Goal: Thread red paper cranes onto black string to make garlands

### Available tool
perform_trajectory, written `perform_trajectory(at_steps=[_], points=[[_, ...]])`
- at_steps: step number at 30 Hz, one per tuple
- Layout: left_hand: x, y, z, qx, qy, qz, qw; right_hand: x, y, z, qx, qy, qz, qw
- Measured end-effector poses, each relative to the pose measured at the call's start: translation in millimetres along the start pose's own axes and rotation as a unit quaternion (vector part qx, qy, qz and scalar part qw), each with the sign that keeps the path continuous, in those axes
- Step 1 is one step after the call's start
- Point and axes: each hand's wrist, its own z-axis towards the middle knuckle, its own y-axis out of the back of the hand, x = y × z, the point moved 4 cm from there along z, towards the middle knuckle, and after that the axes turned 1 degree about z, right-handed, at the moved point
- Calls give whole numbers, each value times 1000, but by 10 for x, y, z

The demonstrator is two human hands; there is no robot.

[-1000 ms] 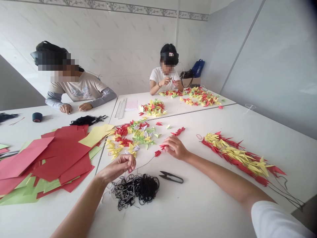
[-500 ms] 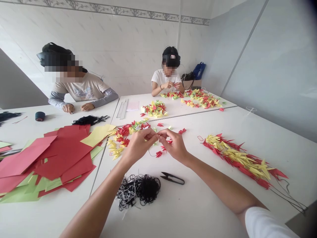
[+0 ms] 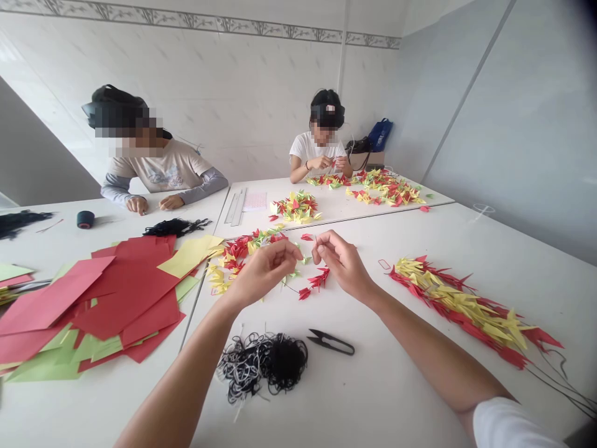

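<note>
We locate the red paper strand (image 3: 315,283) at the center of the frame, flat on the white surface (image 3: 368,398). We identify it as several red folded pieces with sharp tips: 1 compact piece at its lower-left end and a spikier cluster at its upper-right end. A thin dark cord (image 3: 291,289) leaves the lower-left end.

We read the long axis as a diagonal from lower left to upper right; the cluster's tips point mainly up and right.

Relative to the 2 hands, the strand lies between and slightly below them in the frame. The left hand (image 3: 268,266) is left of center, its fingers curled and its thumb near them. The right hand (image 3: 344,260) is right of center, its index finger and thumb bent toward each other. We cannot tell how fully either grip is closed or whether it has hold of anything.

Below the strand, we note black snips (image 3: 333,342) and a tangle of black and pale cord (image 3: 285,362).
</note>
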Motion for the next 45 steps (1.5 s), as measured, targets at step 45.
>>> perform_trajectory(at_steps=[45], points=[[730,-131,141,47,83,327,940,86,156,135,-37,-35,37,998]])
